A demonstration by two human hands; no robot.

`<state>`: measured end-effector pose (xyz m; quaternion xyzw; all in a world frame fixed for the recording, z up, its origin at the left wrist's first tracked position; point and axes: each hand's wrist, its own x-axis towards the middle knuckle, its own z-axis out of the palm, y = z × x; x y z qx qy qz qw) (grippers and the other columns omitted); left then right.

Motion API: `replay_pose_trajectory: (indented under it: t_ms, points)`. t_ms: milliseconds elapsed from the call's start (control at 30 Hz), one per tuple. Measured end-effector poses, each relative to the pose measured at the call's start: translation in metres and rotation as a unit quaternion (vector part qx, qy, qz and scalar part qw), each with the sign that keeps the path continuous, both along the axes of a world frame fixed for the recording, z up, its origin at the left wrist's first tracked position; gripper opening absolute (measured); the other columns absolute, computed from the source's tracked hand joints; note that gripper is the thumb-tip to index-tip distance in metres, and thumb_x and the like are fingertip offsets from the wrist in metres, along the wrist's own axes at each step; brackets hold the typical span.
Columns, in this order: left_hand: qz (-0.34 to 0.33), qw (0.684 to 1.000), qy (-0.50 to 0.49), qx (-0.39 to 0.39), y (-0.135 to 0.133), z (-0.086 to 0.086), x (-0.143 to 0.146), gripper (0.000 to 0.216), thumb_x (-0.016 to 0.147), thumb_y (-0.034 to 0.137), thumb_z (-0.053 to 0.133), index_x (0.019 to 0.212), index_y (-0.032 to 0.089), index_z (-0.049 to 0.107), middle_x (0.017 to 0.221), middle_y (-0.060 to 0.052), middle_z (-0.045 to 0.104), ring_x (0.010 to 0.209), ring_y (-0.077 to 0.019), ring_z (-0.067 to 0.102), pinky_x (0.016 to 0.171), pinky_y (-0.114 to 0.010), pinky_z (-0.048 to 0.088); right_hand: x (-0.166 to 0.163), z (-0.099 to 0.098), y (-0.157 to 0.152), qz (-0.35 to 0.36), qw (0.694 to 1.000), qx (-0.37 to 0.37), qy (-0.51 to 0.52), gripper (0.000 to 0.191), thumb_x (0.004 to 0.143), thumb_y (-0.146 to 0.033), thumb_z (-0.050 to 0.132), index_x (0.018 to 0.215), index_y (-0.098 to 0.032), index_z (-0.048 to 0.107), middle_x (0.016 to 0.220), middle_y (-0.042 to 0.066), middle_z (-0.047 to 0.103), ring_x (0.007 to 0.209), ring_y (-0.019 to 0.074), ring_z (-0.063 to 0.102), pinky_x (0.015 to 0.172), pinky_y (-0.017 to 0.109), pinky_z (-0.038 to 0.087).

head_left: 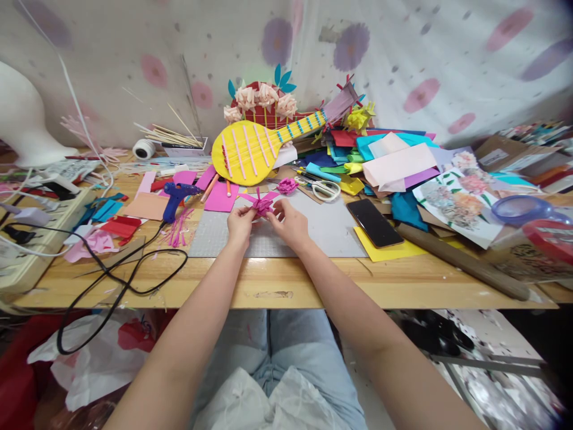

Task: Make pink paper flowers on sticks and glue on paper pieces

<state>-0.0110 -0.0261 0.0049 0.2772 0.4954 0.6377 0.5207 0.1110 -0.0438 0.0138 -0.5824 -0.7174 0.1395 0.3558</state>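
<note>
Between my two hands is a magenta paper flower (pixel 261 204) with narrow pointed strips sticking out. My left hand (pixel 240 226) pinches its left side, and my right hand (pixel 290 223) has its fingers closed on the right side. Both are above a grey cutting mat (pixel 333 230). Just beyond my right hand lies a second, finished-looking magenta paper flower (pixel 287 186). A magenta paper sheet (pixel 221 202) lies at the mat's back left, with pencils (pixel 228 189) close by. Scissors (pixel 326 190) with pale handles rest behind the mat on the right.
A yellow lute-shaped paper craft (pixel 244 154) leans at the back. On the left are a blue glue gun (pixel 175 200), its looping black cord (pixel 129 285) and a power strip (pixel 49 242). To the right lie a phone (pixel 375 223), coloured paper (pixel 400 164) and a brown stick (pixel 461 261).
</note>
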Motion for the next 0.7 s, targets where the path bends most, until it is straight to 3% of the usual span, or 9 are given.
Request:
replay_pose_trajectory:
  t_ms: [133, 300, 400, 567, 700]
  points:
    - [-0.010, 1.000, 0.008, -0.010, 0.000, 0.000, 0.000, 0.024, 0.053, 0.023, 0.073, 0.064, 0.013, 0.054, 0.062, -0.002, 0.061, 0.058, -0.0140, 0.060, 0.051, -0.024, 0.046, -0.003, 0.002, 0.004, 0.002, 0.998, 0.038, 0.054, 0.021, 0.079, -0.037, 0.050, 0.093, -0.022, 0.050, 0.085, -0.001, 0.064, 0.073, 0.0125, 0.058, 0.066, 0.025, 0.039]
    - [-0.010, 1.000, -0.009, -0.016, 0.001, 0.000, 0.000, 0.025, 0.053, 0.018, 0.074, 0.062, 0.013, 0.052, 0.061, 0.000, 0.059, 0.054, -0.0118, 0.058, 0.052, -0.026, 0.048, -0.004, -0.006, 0.021, -0.010, 0.982, -0.022, 0.186, 0.019, 0.076, -0.035, 0.052, 0.089, -0.022, 0.047, 0.077, -0.002, 0.062, 0.068, 0.0116, 0.058, 0.068, 0.026, 0.043]
    - [-0.031, 0.999, -0.017, -0.021, 0.003, 0.001, -0.002, 0.023, 0.055, 0.016, 0.074, 0.061, 0.012, 0.052, 0.062, -0.001, 0.060, 0.056, -0.0119, 0.059, 0.052, -0.025, 0.049, -0.002, -0.006, 0.031, -0.015, 0.953, -0.098, 0.285, 0.018, 0.074, -0.032, 0.054, 0.085, -0.021, 0.044, 0.072, -0.003, 0.061, 0.062, 0.0107, 0.057, 0.063, 0.025, 0.045]
    - [-0.060, 0.997, -0.018, -0.035, 0.012, 0.003, -0.004, 0.019, 0.057, 0.015, 0.072, 0.060, 0.012, 0.054, 0.060, -0.002, 0.061, 0.054, -0.0103, 0.058, 0.054, -0.024, 0.049, 0.002, 0.008, 0.040, -0.002, 0.873, -0.231, 0.430, 0.015, 0.075, -0.020, 0.054, 0.078, -0.020, 0.039, 0.065, -0.003, 0.060, 0.051, 0.0080, 0.055, 0.052, 0.021, 0.045]
    - [-0.039, 0.999, -0.005, -0.036, 0.023, 0.006, 0.001, 0.019, 0.057, 0.016, 0.071, 0.060, 0.013, 0.053, 0.062, -0.002, 0.062, 0.055, -0.0114, 0.059, 0.051, -0.023, 0.046, 0.001, 0.014, 0.045, 0.005, 0.852, -0.251, 0.459, 0.015, 0.077, -0.017, 0.052, 0.076, -0.020, 0.038, 0.060, -0.004, 0.058, 0.049, 0.0077, 0.055, 0.052, 0.021, 0.046]
